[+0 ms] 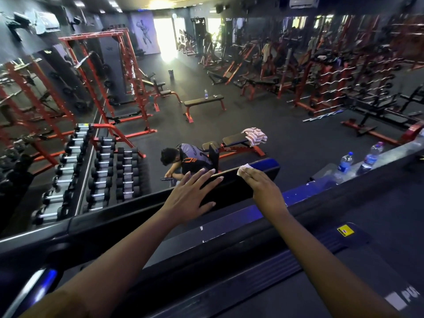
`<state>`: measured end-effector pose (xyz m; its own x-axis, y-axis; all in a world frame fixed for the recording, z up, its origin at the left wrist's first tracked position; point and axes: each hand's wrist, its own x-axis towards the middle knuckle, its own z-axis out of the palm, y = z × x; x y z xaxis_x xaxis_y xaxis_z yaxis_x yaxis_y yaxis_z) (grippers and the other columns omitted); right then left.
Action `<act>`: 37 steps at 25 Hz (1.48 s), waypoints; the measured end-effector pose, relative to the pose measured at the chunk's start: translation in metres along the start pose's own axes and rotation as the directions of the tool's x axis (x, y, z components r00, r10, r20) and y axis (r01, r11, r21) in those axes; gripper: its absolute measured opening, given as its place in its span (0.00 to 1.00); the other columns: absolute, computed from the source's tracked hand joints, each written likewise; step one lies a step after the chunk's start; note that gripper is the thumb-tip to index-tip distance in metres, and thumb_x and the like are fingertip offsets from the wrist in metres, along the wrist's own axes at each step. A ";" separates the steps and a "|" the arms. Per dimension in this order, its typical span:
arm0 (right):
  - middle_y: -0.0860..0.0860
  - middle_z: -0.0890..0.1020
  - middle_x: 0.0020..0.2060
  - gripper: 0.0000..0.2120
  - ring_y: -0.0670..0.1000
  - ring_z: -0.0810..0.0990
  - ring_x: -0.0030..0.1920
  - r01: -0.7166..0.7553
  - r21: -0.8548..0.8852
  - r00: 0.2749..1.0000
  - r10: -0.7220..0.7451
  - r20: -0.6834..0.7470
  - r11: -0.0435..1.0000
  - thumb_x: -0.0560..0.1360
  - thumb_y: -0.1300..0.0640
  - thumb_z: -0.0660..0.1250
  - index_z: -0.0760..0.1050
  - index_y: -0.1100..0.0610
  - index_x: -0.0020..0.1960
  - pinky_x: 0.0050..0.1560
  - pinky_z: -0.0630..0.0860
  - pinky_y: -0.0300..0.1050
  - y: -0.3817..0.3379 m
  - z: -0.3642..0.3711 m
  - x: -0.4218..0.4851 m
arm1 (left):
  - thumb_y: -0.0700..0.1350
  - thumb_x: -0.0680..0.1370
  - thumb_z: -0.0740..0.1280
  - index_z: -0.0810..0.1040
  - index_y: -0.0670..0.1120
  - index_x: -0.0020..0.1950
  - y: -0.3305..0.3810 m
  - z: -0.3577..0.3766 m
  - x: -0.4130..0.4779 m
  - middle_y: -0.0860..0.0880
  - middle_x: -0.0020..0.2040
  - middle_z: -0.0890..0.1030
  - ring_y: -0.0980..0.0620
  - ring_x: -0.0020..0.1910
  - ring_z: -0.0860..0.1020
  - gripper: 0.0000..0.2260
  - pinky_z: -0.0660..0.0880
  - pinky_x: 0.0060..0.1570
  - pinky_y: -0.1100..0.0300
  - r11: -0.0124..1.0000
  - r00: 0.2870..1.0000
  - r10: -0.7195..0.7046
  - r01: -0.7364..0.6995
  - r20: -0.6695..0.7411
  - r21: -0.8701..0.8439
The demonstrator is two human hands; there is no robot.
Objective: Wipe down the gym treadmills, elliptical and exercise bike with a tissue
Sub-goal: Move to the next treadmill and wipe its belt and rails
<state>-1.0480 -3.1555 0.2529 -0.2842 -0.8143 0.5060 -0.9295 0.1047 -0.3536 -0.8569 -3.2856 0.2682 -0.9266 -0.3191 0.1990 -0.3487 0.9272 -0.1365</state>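
Observation:
A black treadmill console (pixel 231 188) with a blue top edge stands just ahead of me, and its belt and side rail (pixel 286 269) run below my arms. My left hand (pixel 192 193) lies flat on the console's left part with straight, spread fingers. My right hand (pixel 259 183) presses a white tissue (pixel 243 169) against the console's upper edge; only a corner of the tissue shows past my fingertips.
Two water bottles (pixel 344 162) (pixel 372 156) stand on a ledge to the right. Beyond the console a person (pixel 183 160) sits bent over a phone by a bench. Dumbbell racks (pixel 96 171) line the left, with red racks and benches across the floor.

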 end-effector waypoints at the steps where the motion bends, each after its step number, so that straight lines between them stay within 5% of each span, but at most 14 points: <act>1: 0.54 0.74 0.65 0.28 0.54 0.71 0.67 -0.037 0.000 0.999 0.037 0.005 0.999 0.69 0.76 0.60 0.72 0.59 0.67 0.60 0.73 0.49 0.011 -0.005 -0.003 | 0.60 0.76 0.53 0.60 0.52 0.76 0.000 0.003 0.009 0.47 0.75 0.63 0.43 0.73 0.64 0.29 0.64 0.68 0.41 0.999 0.999 0.038 -0.038 0.002 0.000; 5: 0.56 0.75 0.63 0.31 0.56 0.72 0.65 -0.203 0.026 0.976 0.204 -0.073 0.979 0.66 0.79 0.62 0.74 0.59 0.64 0.58 0.75 0.57 0.043 -0.010 0.005 | 0.61 0.79 0.53 0.55 0.53 0.78 -0.004 0.019 0.025 0.48 0.76 0.62 0.46 0.73 0.63 0.29 0.66 0.68 0.42 0.994 0.994 0.112 -0.112 -0.020 0.011; 10: 0.57 0.80 0.57 0.23 0.58 0.79 0.58 0.096 0.039 0.994 -0.098 0.053 0.995 0.65 0.71 0.66 0.78 0.61 0.60 0.47 0.79 0.54 0.002 0.014 0.020 | 0.64 0.79 0.51 0.52 0.53 0.78 -0.005 0.025 0.022 0.48 0.76 0.61 0.46 0.72 0.66 0.30 0.68 0.67 0.47 0.994 0.993 0.106 -0.106 -0.046 -0.008; 15: 0.49 0.68 0.70 0.28 0.48 0.64 0.71 -0.106 -0.033 0.981 0.110 0.162 0.994 0.75 0.71 0.61 0.66 0.54 0.71 0.67 0.68 0.49 0.045 -0.008 0.028 | 0.64 0.79 0.52 0.55 0.52 0.78 -0.002 0.022 0.019 0.48 0.75 0.63 0.47 0.70 0.69 0.30 0.68 0.66 0.51 0.995 0.993 0.097 -0.095 -0.063 0.029; 23: 0.56 0.79 0.59 0.22 0.56 0.76 0.61 -0.170 0.063 0.980 0.175 -0.093 0.983 0.71 0.75 0.63 0.77 0.61 0.62 0.65 0.71 0.50 0.087 -0.011 0.025 | 0.66 0.79 0.49 0.53 0.53 0.78 0.001 0.019 0.019 0.49 0.76 0.62 0.47 0.70 0.69 0.30 0.68 0.66 0.50 0.997 0.996 0.077 -0.076 -0.043 0.016; 26: 0.55 0.80 0.58 0.21 0.53 0.77 0.58 -0.233 0.222 0.910 0.293 -0.294 0.947 0.70 0.77 0.63 0.78 0.62 0.59 0.64 0.64 0.29 0.080 0.005 0.010 | 0.65 0.79 0.49 0.55 0.53 0.78 0.001 0.017 0.020 0.48 0.75 0.63 0.47 0.69 0.70 0.30 0.70 0.64 0.51 0.997 0.996 0.077 -0.075 -0.046 0.026; 28: 0.54 0.79 0.59 0.21 0.46 0.75 0.57 -0.278 0.343 0.813 0.410 -0.413 0.897 0.71 0.76 0.62 0.77 0.62 0.60 0.62 0.62 0.23 0.064 0.022 -0.001 | 0.65 0.79 0.50 0.56 0.52 0.78 0.001 0.015 0.020 0.48 0.75 0.64 0.47 0.68 0.71 0.30 0.71 0.63 0.52 0.997 0.996 0.077 -0.076 -0.042 0.020; 32: 0.54 0.76 0.60 0.24 0.52 0.74 0.59 -0.305 0.558 0.616 0.606 -0.503 0.772 0.70 0.77 0.58 0.72 0.65 0.64 0.64 0.64 0.27 0.033 0.055 -0.011 | 0.65 0.79 0.48 0.54 0.54 0.78 0.001 0.014 0.021 0.49 0.76 0.62 0.47 0.69 0.69 0.30 0.72 0.62 0.50 0.997 0.997 0.079 -0.079 -0.025 -0.010; 37: 0.57 0.74 0.63 0.25 0.55 0.74 0.64 -0.312 0.634 0.568 0.674 -0.472 0.708 0.72 0.79 0.59 0.68 0.63 0.66 0.66 0.67 0.36 0.010 0.088 -0.024 | 0.65 0.78 0.50 0.53 0.54 0.78 0.001 0.013 0.020 0.50 0.76 0.62 0.47 0.70 0.68 0.30 0.72 0.61 0.49 0.997 0.997 0.079 -0.079 -0.013 -0.009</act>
<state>-1.0292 -3.1851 0.1675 -0.8987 -0.1226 0.4210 -0.4201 -0.0341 -0.9068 -0.8780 -3.2937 0.2594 -0.9494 -0.2419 0.2005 -0.2727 0.9513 -0.1435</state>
